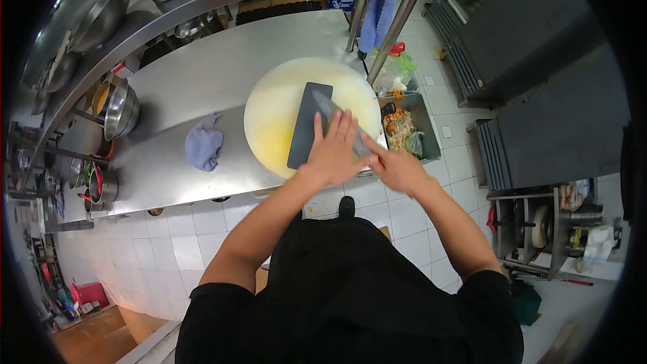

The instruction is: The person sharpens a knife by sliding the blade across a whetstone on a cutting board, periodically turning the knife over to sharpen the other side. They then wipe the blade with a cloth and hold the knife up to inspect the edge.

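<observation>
A dark rectangular sharpening stone (304, 121) lies on the round, yellow-stained cutting board (266, 111). A knife (325, 102) slants across the stone, its tip toward the upper left and its blade partly hidden by my fingers. My left hand (335, 148) rests over the blade and the stone's right side, palm down, with its fingers stretched out. My right hand (397, 167) is closed round the knife's handle, just past the board's lower right edge. Most of the handle is hidden in the grip.
A crumpled blue cloth (204, 143) and a metal bowl (122, 109) sit on the steel counter (195, 67) to the left. A bin (426, 131) of food scraps stands at the board's right. Metal posts (397, 30) rise behind it.
</observation>
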`<state>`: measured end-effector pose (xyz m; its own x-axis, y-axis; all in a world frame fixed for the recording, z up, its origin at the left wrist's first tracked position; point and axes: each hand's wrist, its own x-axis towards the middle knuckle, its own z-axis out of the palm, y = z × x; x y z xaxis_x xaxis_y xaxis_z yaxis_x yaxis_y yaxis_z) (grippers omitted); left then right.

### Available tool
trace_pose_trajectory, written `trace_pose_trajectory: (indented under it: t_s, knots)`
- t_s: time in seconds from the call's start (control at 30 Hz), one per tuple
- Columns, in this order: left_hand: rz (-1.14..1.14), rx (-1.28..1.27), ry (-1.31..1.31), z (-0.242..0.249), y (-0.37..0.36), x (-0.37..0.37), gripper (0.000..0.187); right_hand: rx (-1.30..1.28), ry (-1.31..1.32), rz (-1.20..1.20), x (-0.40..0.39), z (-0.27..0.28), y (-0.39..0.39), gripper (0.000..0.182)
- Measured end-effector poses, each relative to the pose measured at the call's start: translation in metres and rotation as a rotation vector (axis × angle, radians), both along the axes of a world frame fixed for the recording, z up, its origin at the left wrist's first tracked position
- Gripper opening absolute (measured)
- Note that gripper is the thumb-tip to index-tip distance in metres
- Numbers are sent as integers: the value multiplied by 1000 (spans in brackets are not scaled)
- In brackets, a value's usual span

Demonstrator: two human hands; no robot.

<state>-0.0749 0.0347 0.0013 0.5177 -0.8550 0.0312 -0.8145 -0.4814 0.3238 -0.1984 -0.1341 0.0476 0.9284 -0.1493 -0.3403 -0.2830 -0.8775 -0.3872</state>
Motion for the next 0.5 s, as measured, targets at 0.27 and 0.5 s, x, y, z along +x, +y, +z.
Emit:
trace_pose_trajectory:
  t_s: [0.27,0.5]
  knots:
    - [-10,-33,-69,-12,11,-17,110,-7,10,35,-12,-4,2,59]
    - [51,-25,-65,-7,6,9,108,72,-24,-48,15,-2,23,59]
